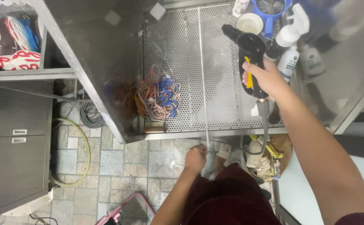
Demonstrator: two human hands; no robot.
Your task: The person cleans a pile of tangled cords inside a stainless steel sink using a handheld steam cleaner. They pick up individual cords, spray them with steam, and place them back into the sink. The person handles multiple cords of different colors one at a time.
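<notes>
Your right hand [265, 77] is wrapped around the grip of a black spray gun [248, 50] with a yellow trigger, held above the perforated metal tray [178, 46]. The gun's long axis runs from the hose [264, 125] hanging below your fist up to the nozzle, which points toward the upper left of the view. Your left hand [195, 158] is clenched on the near end of a thin white lace [203, 75]. The lace is stretched taut in a nearly straight line from your fist, just in front of the tray's near edge, across the tray to its far side.

Just right of the gun stands a white spray bottle [290, 50] with a pale label bearing blue print. A second white bottle [311, 60] beside it is blurred behind the glare on the steel wall. A white cup [251, 23] and a blue basin [271, 10] sit at the far edge, the basin cut off by the frame.

On the tray's left lies a tangle of orange, pink and blue laces [157, 93], with a small brush [154, 126] at the near rim. On a shelf at upper left rest red, white and blue shoes [17, 41], partly cut off. Coiled hoses [86, 125] lie on the tiled floor below.
</notes>
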